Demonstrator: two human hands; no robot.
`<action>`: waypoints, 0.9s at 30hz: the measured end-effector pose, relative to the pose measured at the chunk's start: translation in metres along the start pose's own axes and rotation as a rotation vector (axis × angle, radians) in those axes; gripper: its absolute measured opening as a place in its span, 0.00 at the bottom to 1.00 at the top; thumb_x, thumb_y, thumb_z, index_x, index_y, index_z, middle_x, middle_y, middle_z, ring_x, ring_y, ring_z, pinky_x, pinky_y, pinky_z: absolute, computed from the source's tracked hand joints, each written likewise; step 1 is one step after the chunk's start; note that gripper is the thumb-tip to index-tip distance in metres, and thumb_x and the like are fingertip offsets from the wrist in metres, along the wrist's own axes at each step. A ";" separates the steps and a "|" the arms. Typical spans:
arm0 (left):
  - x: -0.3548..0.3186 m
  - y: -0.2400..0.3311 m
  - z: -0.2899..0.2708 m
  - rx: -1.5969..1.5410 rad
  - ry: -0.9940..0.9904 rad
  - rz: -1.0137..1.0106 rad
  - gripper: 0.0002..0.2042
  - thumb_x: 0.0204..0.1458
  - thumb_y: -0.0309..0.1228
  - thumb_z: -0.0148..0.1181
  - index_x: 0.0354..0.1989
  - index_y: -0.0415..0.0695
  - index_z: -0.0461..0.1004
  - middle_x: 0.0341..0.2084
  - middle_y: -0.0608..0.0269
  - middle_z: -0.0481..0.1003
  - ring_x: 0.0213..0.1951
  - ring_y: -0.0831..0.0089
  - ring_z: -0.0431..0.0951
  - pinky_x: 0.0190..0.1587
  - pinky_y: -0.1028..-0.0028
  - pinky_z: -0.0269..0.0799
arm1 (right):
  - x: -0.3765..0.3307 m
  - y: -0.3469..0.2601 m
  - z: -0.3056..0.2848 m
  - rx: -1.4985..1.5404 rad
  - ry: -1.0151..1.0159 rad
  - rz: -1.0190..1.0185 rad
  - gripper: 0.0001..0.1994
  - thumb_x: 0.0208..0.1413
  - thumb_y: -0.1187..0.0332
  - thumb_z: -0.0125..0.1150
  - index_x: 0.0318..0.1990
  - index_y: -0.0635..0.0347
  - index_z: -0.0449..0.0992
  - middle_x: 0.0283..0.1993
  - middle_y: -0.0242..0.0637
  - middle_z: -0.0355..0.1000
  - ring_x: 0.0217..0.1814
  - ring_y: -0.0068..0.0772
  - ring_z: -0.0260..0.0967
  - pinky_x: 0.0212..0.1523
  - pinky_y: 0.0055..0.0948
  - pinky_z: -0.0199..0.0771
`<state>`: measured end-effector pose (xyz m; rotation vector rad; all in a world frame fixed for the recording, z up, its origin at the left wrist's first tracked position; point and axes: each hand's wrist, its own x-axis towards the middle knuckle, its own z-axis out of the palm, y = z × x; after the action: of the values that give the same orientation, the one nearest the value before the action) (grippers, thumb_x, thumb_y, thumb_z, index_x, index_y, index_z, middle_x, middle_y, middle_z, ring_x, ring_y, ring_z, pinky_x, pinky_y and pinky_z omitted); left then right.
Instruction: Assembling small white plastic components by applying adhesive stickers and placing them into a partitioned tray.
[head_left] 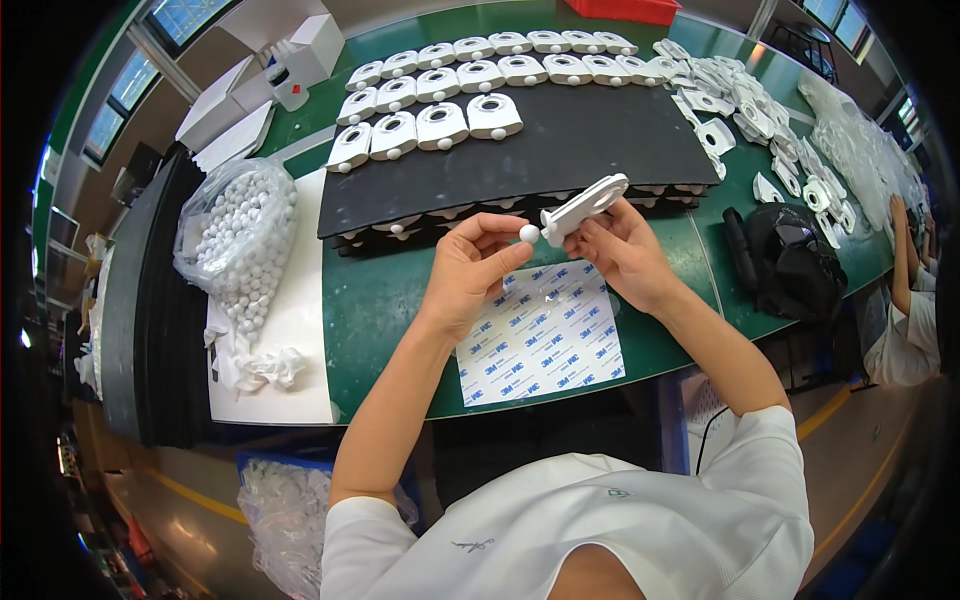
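Between the thumb and fingers of my left hand (472, 270) is a small white ball (529, 233). My right hand (628, 254) grips a flat white plastic part (585, 208) with an oval opening, tilted up to the right. The ball sits close to the lower left end of the part; whether they touch I cannot tell. Below my hands lies a white sheet printed in blue (542, 335) on the green table (390, 330). Beyond them, rows of similar white parts with balls at their ends (440, 125) stand on a black foam pad (590, 135).
At the left, a clear bag of white balls (245, 225) rests on a white board (300, 385) beside crumpled tissue (270, 368). Loose white parts (735, 95) are heaped at the right, near a black bag (790, 260). Another person's arm (901, 255) shows at the right edge.
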<state>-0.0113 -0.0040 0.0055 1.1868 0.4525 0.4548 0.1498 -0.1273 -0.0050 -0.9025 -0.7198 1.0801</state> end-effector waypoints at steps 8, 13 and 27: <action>-0.001 -0.001 0.005 0.090 0.044 0.131 0.10 0.38 0.22 0.65 0.31 0.44 0.75 0.27 0.69 0.75 0.24 0.87 0.66 0.21 0.86 0.60 | 0.000 -0.001 0.003 0.067 -0.003 0.065 0.14 0.57 0.74 0.48 0.50 0.61 0.59 0.41 0.38 0.66 0.38 0.24 0.66 0.39 0.21 0.68; 0.003 -0.007 0.004 0.284 0.061 0.377 0.09 0.36 0.21 0.66 0.29 0.43 0.76 0.28 0.69 0.75 0.26 0.87 0.66 0.23 0.87 0.63 | 0.001 -0.002 0.002 0.079 -0.019 0.091 0.15 0.57 0.72 0.49 0.51 0.62 0.59 0.38 0.36 0.67 0.34 0.20 0.66 0.36 0.17 0.68; 0.003 -0.009 0.009 0.402 0.128 0.409 0.09 0.34 0.23 0.68 0.26 0.43 0.76 0.24 0.70 0.73 0.23 0.87 0.65 0.22 0.87 0.60 | 0.003 0.001 -0.004 0.091 -0.032 0.150 0.18 0.55 0.71 0.51 0.53 0.61 0.58 0.36 0.33 0.68 0.33 0.17 0.66 0.33 0.15 0.68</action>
<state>-0.0029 -0.0121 -0.0009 1.6565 0.4215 0.8217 0.1530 -0.1256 -0.0077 -0.8734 -0.6317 1.2521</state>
